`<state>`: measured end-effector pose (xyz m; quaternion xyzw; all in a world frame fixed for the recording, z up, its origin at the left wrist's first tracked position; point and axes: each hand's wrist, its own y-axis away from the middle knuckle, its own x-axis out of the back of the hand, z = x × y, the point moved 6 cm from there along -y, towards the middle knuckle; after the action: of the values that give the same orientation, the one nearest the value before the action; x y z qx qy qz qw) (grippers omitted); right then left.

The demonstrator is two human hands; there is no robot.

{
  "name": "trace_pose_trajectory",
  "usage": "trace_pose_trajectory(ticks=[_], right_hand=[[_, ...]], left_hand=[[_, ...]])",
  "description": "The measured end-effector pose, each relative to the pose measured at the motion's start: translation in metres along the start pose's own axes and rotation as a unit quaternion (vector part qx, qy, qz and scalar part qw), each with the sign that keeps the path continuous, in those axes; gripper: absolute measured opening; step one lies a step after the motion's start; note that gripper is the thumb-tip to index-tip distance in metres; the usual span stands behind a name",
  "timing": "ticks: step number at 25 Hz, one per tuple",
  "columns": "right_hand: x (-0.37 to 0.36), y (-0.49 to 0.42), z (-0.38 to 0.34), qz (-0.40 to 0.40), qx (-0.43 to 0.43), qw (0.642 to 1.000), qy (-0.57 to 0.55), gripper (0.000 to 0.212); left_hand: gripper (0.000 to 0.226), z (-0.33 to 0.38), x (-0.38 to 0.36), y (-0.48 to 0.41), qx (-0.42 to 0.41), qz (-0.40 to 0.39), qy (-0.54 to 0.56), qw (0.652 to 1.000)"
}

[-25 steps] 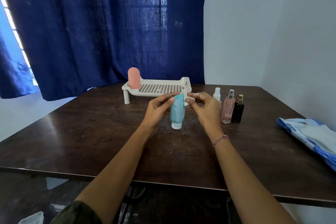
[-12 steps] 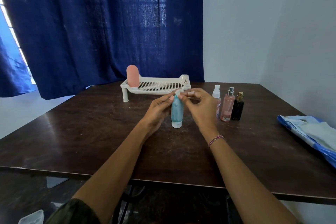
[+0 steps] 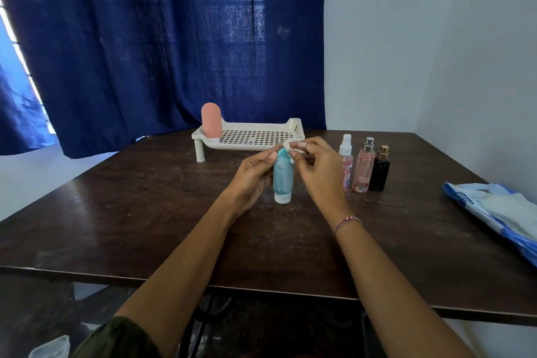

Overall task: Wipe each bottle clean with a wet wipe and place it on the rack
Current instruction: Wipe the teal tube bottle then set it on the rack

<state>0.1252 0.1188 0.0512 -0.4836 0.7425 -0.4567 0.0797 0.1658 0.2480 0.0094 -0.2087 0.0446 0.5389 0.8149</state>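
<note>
Over the last second the right hand (image 3: 318,167) has carried the wet wipe (image 3: 291,149) from the upper right side of the teal bottle (image 3: 282,176) up onto its rounded top. The bottle itself has stayed where it stood, cap down on the tabletop (image 3: 145,212), just in front of the rack (image 3: 296,126). The left hand (image 3: 252,176) grips the bottle's side, thumb and fingers (image 3: 272,156) curled round it, most likely to keep the soft tube from tipping or turning under the rubbing. The right hand's fingers pinch the small bunched wipe against the top, so the step in hand looks like cleaning the upper end, with the lower body and cap perhaps left to do.

A pink bottle (image 3: 211,122) already stands at the left end of the rack, and the rest of its perforated floor shows bare. To the right, well apart from the hands, three more wait in a row: a spray bottle (image 3: 346,164), a pink perfume bottle (image 3: 363,168) and a black bottle (image 3: 380,173). A wipe packet (image 3: 494,209) lies at the far right edge. Nothing lies between the teal bottle and the rack; only the rack's raised front rim would need clearing
</note>
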Motion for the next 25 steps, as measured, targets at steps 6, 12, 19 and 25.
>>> trace_pose_trajectory(ticks=[6,12,19,25], right_hand=[[-0.011,0.007,-0.018,-0.035,0.101,0.993,0.048,0.019],[-0.003,0.004,-0.008,0.008,0.046,0.999,0.020,0.022],[-0.004,0.015,-0.020,-0.028,0.103,0.993,0.042,0.019],[-0.004,0.020,-0.019,-0.027,0.112,0.992,0.052,0.020]], left_hand=[[0.027,0.001,-0.001,0.001,-0.012,-0.025,0.014,1.000],[0.039,0.000,-0.002,0.001,0.007,-0.022,0.012,1.000],[0.038,0.003,-0.005,0.003,-0.007,-0.051,0.011,0.999],[0.030,0.008,-0.001,0.000,-0.060,-0.011,-0.054,0.997]])
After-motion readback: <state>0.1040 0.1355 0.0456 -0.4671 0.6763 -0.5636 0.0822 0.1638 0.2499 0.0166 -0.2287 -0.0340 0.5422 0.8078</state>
